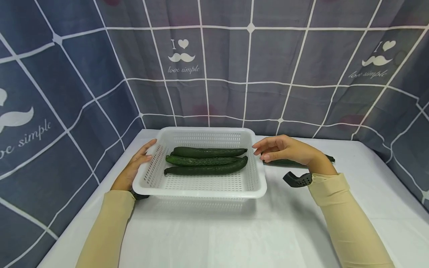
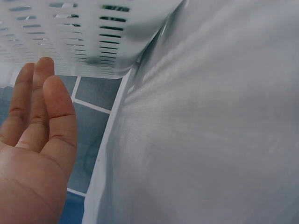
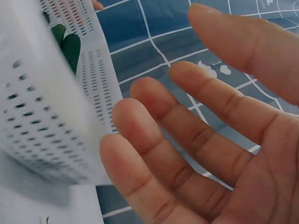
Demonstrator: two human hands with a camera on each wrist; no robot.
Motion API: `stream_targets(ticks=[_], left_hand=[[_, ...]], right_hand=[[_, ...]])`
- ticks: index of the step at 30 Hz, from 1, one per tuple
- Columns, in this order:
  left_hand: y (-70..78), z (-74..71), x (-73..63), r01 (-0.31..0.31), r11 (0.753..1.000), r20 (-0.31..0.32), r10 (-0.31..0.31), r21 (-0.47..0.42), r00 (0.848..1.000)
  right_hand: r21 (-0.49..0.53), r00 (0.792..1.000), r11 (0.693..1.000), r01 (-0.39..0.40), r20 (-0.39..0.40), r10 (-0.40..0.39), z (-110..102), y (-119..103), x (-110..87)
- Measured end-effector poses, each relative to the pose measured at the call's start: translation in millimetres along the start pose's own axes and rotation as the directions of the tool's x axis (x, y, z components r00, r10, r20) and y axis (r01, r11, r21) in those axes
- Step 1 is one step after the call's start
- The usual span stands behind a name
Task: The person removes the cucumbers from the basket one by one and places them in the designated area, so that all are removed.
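A white perforated plastic basket (image 1: 201,193) sits on the table with three dark green cucumbers (image 1: 207,170) lying side by side in it. At its left end is my left hand (image 1: 132,169), fingers fairly straight; in the left wrist view the fingertips (image 2: 58,93) are against or very close to the basket wall (image 2: 88,35). My right hand (image 1: 288,150) hovers by the right rim with loosely bent fingers. The right wrist view has its palm and fingers bare, beside the basket's end wall (image 3: 42,116). Under that hand, partly hidden, lies more cucumber (image 1: 285,162) on the table.
A white cloth (image 1: 207,234) covers the table. Grey-blue checked curtains (image 1: 224,100) with white lines and printed moustaches hang along the back and both sides. Dark wrist mounts (image 1: 297,179) sit at the cuffs of the yellow sleeves (image 1: 348,219).
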State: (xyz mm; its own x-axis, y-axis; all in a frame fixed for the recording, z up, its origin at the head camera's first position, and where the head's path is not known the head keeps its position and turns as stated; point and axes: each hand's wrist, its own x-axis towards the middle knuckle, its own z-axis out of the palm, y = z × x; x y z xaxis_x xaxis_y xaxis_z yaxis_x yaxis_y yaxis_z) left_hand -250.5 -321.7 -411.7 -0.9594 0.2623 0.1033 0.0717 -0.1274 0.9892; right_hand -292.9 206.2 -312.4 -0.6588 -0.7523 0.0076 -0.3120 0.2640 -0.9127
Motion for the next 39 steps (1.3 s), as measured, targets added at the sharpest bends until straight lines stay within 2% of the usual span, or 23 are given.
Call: stream_targets(ticks=[10,20,31,39], left_hand=[[0.2,0.3,1.6,0.026,0.999,-0.005,-0.026,0.018,1.000],[-1.4,-1.5,2.1,0.007,1.000,-0.004,-0.007,-0.003,1.000],[-1.5,-2.3,2.8,0.016,1.000,-0.007,-0.016,-0.001,1.000],[-2.6,-3.0,2.9,0.017,1.000,-0.009,-0.017,0.001,1.000]], right_hand=[[0.040,0.999,0.999,0.003,0.042,-0.004,-4.1,-11.3,40.1],[0.100,0.998,0.995,-0.019,-0.062,0.026,6.5,-13.8,74.3],[0.174,0.995,0.981,-0.086,-0.040,0.094,18.9,-10.8,105.8],[0.226,0.993,0.973,-0.053,-0.092,0.076,33.3,-5.8,124.1]])
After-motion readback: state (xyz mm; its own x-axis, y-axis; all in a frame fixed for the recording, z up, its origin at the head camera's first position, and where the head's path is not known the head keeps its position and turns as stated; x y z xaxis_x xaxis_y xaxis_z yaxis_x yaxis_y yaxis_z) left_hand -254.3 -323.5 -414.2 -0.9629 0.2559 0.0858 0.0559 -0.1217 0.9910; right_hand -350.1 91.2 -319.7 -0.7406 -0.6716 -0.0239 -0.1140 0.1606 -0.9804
